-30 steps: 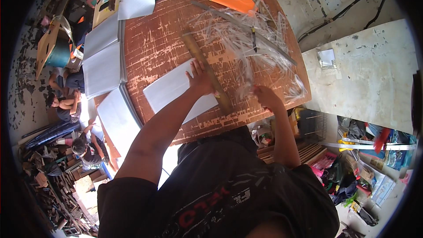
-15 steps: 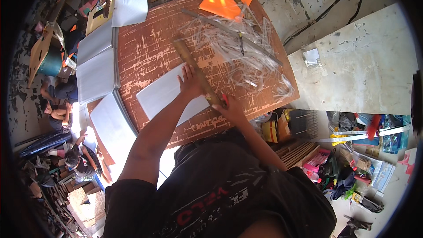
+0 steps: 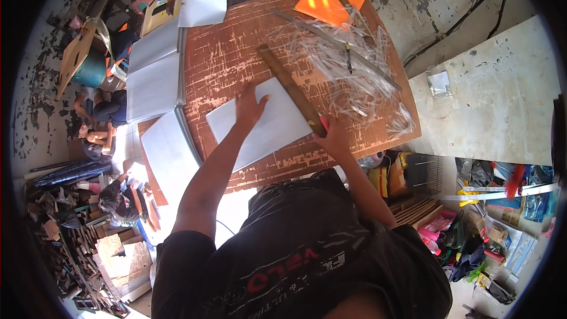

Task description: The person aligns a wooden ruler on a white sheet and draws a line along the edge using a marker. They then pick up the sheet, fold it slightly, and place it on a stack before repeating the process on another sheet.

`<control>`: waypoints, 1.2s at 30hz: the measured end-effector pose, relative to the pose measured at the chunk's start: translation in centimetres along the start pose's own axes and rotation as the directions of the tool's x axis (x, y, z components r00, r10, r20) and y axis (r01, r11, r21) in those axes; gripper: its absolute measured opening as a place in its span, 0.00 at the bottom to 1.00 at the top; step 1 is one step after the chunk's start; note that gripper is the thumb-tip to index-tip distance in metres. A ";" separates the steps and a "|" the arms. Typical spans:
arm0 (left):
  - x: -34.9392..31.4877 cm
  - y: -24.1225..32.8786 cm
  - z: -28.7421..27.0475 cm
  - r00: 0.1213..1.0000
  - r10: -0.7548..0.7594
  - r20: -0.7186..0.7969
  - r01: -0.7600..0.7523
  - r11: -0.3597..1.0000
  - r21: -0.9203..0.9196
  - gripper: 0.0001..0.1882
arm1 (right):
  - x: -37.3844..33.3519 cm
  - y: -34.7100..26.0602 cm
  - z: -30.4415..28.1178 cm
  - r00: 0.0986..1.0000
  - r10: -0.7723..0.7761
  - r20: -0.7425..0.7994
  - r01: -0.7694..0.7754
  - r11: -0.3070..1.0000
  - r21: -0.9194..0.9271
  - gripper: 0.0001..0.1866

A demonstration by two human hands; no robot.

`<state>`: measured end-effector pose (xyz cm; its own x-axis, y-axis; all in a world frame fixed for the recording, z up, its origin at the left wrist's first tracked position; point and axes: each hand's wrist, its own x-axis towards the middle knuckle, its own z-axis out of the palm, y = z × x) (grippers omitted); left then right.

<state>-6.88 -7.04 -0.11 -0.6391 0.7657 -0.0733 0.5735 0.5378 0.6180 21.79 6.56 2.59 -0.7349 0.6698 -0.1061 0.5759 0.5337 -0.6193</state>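
A whitish rectangular sheet (image 3: 266, 121) lies on the scratched brown tabletop (image 3: 227, 47). Along its right edge runs a long brown straight bar (image 3: 290, 85), apparently wooden. My left hand (image 3: 250, 109) is over the sheet's upper left part, thumb spread from the fingers; the fingers are slightly blurred and hold nothing. Closed around a small red tool (image 3: 324, 123), my right hand (image 3: 335, 139) is at the bar's near end. The tool's tip is hidden, so its kind cannot be made out.
Clear plastic strips (image 3: 354, 65) heap at the right, with a dark thin bar (image 3: 372, 71) and a cutter-like tool (image 3: 348, 59) on them. Orange sheets (image 3: 322, 3) lie at the far edge. Stacks of pale sheets (image 3: 152, 91) line the left. Other people (image 3: 121, 198) sit beyond.
My left hand has come off the bar and moved left over the sheet. My right hand stays by the bar's near end with the red tool. The whole view has shifted.
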 end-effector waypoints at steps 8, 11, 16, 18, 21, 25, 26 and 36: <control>-4.6 -2.5 -3.3 0.997 -0.039 -0.061 0.064 0.877 0.475 0.47 | -0.9 5.8 -3.1 0.994 0.011 -0.110 -0.021 0.996 -0.084 0.36; -4.4 -3.2 -3.4 0.998 0.019 -0.060 0.011 0.888 0.459 0.49 | -0.9 6.3 -3.6 0.995 0.023 -0.096 -0.034 0.993 -0.109 0.34; -2.5 -2.9 -4.9 0.998 -0.070 0.000 0.065 0.926 0.372 0.55 | -0.8 5.7 -4.7 0.984 0.108 -0.143 -0.122 0.988 -0.092 0.33; -1.1 -2.0 -5.5 0.985 -0.144 0.094 0.112 0.953 0.280 0.58 | -0.9 7.2 -4.5 0.977 0.085 -0.194 -0.104 0.991 -0.089 0.32; 0.3 -5.4 -4.6 0.962 -0.211 0.172 0.164 0.953 0.255 0.61 | -0.9 7.1 -5.0 0.970 0.052 -0.236 -0.072 0.994 -0.077 0.31; 0.6 -8.0 -4.1 0.964 -0.196 0.179 0.163 0.969 0.184 0.63 | -0.9 7.5 -5.6 0.971 0.089 -0.222 -0.106 0.992 -0.064 0.32; 0.9 -6.0 -4.1 0.958 -0.195 0.208 0.149 0.965 0.218 0.63 | -1.4 8.3 -5.9 0.967 0.104 -0.234 -0.123 0.990 -0.066 0.32; -0.3 -5.9 -4.9 0.968 -0.184 0.168 0.148 0.967 0.207 0.62 | 0.1 9.8 -4.1 0.913 0.068 -0.403 -0.144 0.976 -0.163 0.23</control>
<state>-12.57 -12.20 0.12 -0.6384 0.7018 -0.3163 0.5661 0.7064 0.4249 28.84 13.97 -0.34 -0.4875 0.8554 0.1749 0.7266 0.5085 -0.4620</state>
